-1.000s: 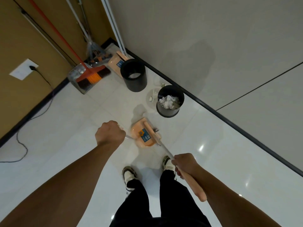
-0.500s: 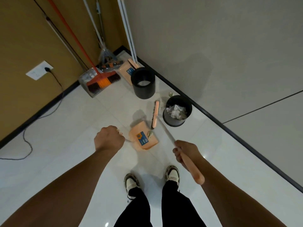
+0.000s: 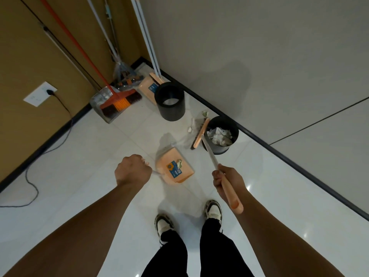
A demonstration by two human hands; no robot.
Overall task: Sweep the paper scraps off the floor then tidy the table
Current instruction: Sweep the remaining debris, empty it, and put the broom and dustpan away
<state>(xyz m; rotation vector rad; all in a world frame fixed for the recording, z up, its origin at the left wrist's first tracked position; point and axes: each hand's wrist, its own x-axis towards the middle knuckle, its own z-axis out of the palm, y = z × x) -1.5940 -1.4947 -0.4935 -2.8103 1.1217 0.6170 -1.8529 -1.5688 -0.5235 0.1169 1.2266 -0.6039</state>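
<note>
Paper scraps (image 3: 191,126) lie on the white floor (image 3: 79,156) at centre frame, just beside the broom head (image 3: 199,134). The right hand (image 3: 227,181) grips the broom's orange handle. The left hand (image 3: 132,169) is fisted around the handle of the orange dustpan (image 3: 175,168), which holds one scrap; its blue label is unreadable. Just right stands a black bin (image 3: 220,134) of crumpled paper.

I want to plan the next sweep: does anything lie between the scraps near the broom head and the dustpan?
Nothing visible does. The scraps lie beside the broom head; bare floor separates them from the dustpan.
</note>
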